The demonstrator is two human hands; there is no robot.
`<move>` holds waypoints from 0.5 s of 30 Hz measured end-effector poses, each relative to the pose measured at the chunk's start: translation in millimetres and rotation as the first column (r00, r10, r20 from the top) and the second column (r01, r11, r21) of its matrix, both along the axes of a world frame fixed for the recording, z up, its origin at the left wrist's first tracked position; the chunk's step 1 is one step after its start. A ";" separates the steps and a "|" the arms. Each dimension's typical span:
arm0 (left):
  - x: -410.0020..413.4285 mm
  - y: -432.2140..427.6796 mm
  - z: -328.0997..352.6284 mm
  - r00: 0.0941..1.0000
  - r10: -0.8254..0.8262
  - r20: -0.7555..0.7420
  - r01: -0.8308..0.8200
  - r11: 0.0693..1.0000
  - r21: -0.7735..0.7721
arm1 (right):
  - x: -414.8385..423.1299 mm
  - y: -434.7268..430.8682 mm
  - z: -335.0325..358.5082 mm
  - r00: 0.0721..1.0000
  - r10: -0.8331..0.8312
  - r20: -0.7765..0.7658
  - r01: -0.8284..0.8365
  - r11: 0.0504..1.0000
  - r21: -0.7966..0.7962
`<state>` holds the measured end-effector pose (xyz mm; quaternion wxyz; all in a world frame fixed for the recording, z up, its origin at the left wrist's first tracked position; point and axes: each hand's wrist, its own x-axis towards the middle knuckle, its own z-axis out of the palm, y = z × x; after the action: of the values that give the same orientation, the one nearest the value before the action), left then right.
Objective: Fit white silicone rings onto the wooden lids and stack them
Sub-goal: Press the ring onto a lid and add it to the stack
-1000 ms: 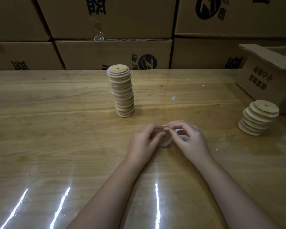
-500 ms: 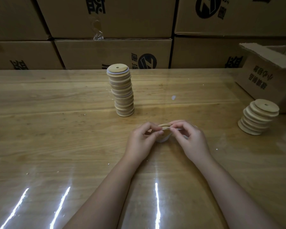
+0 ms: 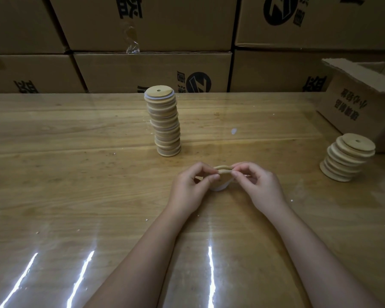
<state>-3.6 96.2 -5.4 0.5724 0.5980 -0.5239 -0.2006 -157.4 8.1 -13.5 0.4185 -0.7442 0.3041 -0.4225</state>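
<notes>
Pinched between left hand (image 3: 191, 187) and right hand (image 3: 261, 187), fingers of both curled on it: one wooden lid (image 3: 223, 171), just above the table (image 3: 76, 174), near centre. Under its near edge, a white silicone ring (image 3: 219, 187). Farther back, a tall lid stack (image 3: 165, 123); at right, a leaning lid stack (image 3: 347, 157) beside an open carton (image 3: 360, 107).

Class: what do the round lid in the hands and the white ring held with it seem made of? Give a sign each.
The round tan lid is probably bare wood: matt and pale. The thin white ring is likely silicone or rubber: smooth, bulging loosely below the lid.
</notes>
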 end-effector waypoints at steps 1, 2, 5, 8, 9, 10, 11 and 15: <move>0.1 0.0 0.1 1.000 0.004 0.004 -0.004 1.000 -0.001 | 0.0 0.2 0.6 1.000 0.000 -0.001 0.000 1.000 -0.005; -0.1 0.0 0.4 1.000 0.009 0.007 -0.009 1.000 0.001 | -0.2 0.0 0.9 1.000 0.001 -0.006 -0.001 1.000 -0.010; -1.1 0.4 1.8 1.000 0.010 -0.012 -0.009 1.000 0.012 | -1.4 -1.3 -0.8 1.000 0.009 -0.020 -0.009 1.000 0.019; 0.5 1.5 0.3 1.000 0.001 0.026 -0.001 1.000 0.010 | -1.1 -2.5 -6.0 1.000 0.023 -0.011 -0.022 0.995 0.099; 1.0 1.3 -0.5 0.999 -0.007 0.035 0.006 1.000 0.010 | -0.8 -3.5 -8.0 1.000 0.024 -0.010 -0.023 0.994 0.109; 1.3 1.2 -1.2 0.999 -0.019 0.031 0.019 1.000 0.010 | -0.9 -4.4 -9.7 1.000 0.029 -0.006 -0.029 0.991 0.128; 1.4 1.1 -1.3 0.999 -0.033 0.021 0.033 0.999 0.009 | -0.9 -5.3 -10.8 0.999 0.036 -0.001 -0.035 0.988 0.152; 2.6 1.5 -0.4 0.999 -0.032 0.028 0.033 0.999 -0.016 | -2.4 -8.9 -12.9 0.998 0.053 -0.019 -0.049 0.986 0.160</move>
<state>-1.0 97.8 -5.8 0.5667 0.5874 -0.5429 -0.1974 -159.9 -0.8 -26.4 0.4838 -0.7208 0.3226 -0.3773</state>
